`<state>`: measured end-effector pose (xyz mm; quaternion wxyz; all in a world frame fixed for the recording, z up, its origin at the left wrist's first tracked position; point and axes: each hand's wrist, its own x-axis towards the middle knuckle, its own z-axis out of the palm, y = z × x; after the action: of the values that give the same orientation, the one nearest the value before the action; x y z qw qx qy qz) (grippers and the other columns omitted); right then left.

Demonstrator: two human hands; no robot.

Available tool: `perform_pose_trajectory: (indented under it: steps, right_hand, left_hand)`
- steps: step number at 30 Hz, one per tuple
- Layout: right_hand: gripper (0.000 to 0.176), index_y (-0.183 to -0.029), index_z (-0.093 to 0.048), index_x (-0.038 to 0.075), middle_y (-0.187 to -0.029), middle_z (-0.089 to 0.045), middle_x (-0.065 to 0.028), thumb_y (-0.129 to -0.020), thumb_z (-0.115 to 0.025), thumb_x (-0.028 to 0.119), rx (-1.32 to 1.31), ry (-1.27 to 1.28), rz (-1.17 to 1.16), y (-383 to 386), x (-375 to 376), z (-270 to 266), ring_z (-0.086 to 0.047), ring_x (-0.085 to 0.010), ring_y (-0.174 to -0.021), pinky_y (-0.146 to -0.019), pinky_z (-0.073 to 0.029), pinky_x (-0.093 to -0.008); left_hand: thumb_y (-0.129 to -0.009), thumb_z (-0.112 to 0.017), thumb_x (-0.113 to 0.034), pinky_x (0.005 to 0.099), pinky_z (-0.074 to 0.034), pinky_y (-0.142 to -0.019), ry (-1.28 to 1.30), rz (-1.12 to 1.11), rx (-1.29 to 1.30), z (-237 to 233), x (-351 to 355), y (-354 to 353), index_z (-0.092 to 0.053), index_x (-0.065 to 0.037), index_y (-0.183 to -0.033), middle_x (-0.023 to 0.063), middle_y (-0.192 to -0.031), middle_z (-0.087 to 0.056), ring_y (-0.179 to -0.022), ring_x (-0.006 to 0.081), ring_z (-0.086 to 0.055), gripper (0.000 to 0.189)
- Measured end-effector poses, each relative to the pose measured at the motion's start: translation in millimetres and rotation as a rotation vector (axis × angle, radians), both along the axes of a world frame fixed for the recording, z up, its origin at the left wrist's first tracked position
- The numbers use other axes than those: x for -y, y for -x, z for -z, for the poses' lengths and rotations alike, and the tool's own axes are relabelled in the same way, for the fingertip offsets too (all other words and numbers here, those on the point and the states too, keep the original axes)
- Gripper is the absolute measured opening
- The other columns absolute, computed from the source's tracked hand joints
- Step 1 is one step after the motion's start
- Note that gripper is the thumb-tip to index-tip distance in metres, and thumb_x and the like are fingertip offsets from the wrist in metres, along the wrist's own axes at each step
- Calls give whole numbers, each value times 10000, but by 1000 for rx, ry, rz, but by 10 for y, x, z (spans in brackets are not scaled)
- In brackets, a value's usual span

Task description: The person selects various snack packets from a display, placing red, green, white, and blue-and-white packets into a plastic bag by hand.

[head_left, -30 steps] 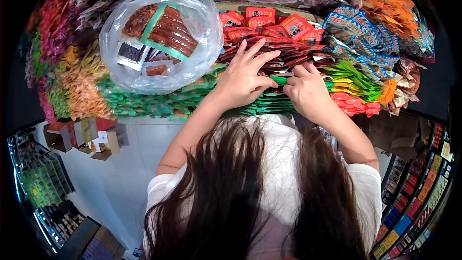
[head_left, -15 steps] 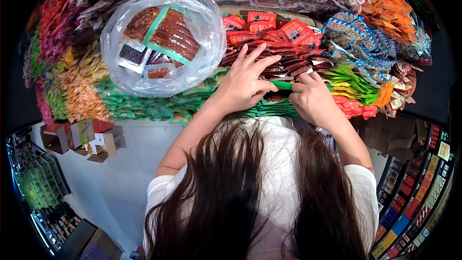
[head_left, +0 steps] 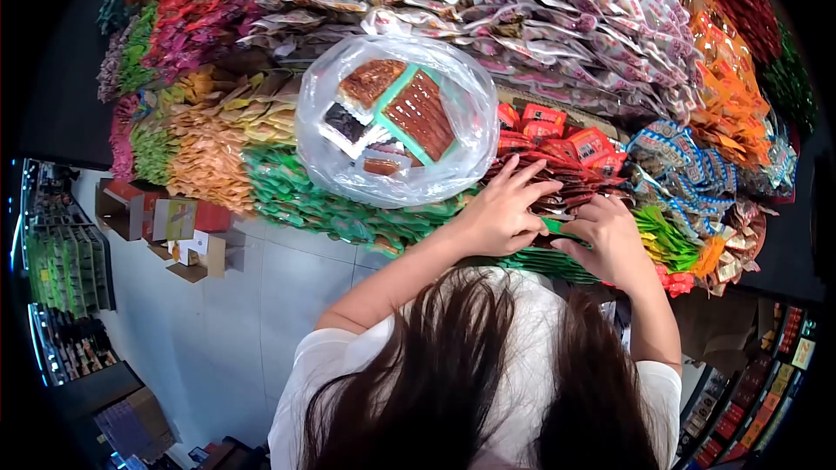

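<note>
My left hand (head_left: 505,216) lies palm down at the front of the stacked red snack packets (head_left: 592,150), fingers spread over them. Its thumb is beside a small green packet (head_left: 556,225). The curled fingers of my right hand (head_left: 610,239) are at the other end of that green packet, its far part hidden by them. Dark red-brown packets show between the two hands. Left of my hands, a clear plastic bag (head_left: 313,144) stands open on the pile with several flat packs inside, one brown with a green border (head_left: 420,113).
Rows of green packets (head_left: 313,209) run along the front edge. Blue-and-white packets (head_left: 675,165) and bright green ones (head_left: 670,239) lie to the right. White-and-purple packets (head_left: 557,26) rise behind. Open cardboard boxes (head_left: 196,257) stand on the floor at left.
The view has shifted, so the display and bag appear lower and further right. My right thumb has moved away from its fingers a little; both hands stay around the green packet.
</note>
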<state>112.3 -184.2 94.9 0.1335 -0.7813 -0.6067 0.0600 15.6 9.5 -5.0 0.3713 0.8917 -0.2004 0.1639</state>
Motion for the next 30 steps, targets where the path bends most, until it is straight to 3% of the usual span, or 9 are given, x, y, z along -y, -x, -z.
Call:
perform_pose_trajectory:
  steps: [3, 6, 9, 16, 18, 21, 25, 27, 30]
  right_hand:
    - [161, -863, -707, 40, -720, -588, -72, -725, -760, 104, -26, -302, -20, 26, -439, -269, -556, -268, -681, -618, -456, -372]
    - [154, -901, -703, 28, -784, -637, -98, -764, -737, 88, -103, -524, -123, 157, -983, -348, -609, -292, -685, -601, -503, -376]
    - [199, -934, -640, 5, -803, -628, -127, -850, -670, 183, -64, -574, -136, 316, -1543, -281, -660, -293, -731, -603, -531, -396]
    - [430, -856, -581, -56, -693, -650, -151, -822, -700, 357, 125, -199, 79, 295, -2122, -253, -675, -297, -620, -572, -557, -385]
    - [502, -976, -576, -88, -695, -654, -189, -828, -664, 384, 95, -109, 95, 279, -2133, -256, -665, -325, -573, -531, -553, -397]
    - [509, -1089, -564, -126, -684, -648, -189, -826, -618, 307, 165, -201, 125, 356, -2138, -188, -661, -322, -556, -508, -547, -409]
    - [510, -1211, -512, -150, -679, -645, -206, -806, -573, 155, 438, -206, 160, 422, -2231, -14, -667, -306, -560, -487, -538, -395]
    - [451, -1186, -513, -141, -685, -643, -199, -803, -551, 93, 403, -154, 158, 366, -2214, -90, -664, -295, -559, -479, -532, -387]
    - [342, -1134, -526, -56, -751, -663, -193, -819, -555, 75, 205, -174, 136, 319, -2138, -271, -669, -307, -602, -498, -535, -406]
  left_hand:
    - [-715, -728, -194, 675, -232, -1104, -14, 2, 47, -52, 1, 4, -743, -192, -837, 126, -1302, -563, -1313, 384, -441, 123]
    - [-796, -706, -262, 602, -320, -1081, -19, 47, -243, 140, 46, 25, -732, -172, -958, 123, -1201, -630, -1195, 341, -553, 187]
    - [-877, -660, -361, 502, -405, -1015, 93, -132, 156, 222, 130, 28, -692, -137, -1092, 128, -1113, -669, -1070, 332, -615, 312]
    - [-885, -657, -260, 455, -449, -919, 55, -42, -1, -25, 29, 20, -707, -134, -1057, 93, -1078, -684, -1045, 307, -622, 219]
    - [-914, -631, -284, 466, -311, -1128, -19, 173, -375, -22, -38, -2, -572, -104, -1300, 135, -1380, -524, -1322, 349, -447, 430]
    - [-902, -642, -255, 464, -310, -1131, 69, -14, -87, 6, 20, 39, -581, -103, -1286, 142, -1375, -528, -1319, 344, -451, 418]
    - [-889, -646, -200, 468, -296, -1139, 107, 11, -70, -1, 28, 35, -554, -92, -1319, 156, -1383, -519, -1329, 347, -440, 453]
    - [-837, -679, -191, 465, -463, -924, 81, -68, 52, 42, 51, 21, -687, -113, -1090, 113, -1071, -682, -1024, 325, -629, 265]
    - [-834, -678, -187, 476, -469, -909, 116, -42, 107, 50, 34, 12, -667, -98, -1119, 137, -1050, -681, -1015, 342, -630, 298]
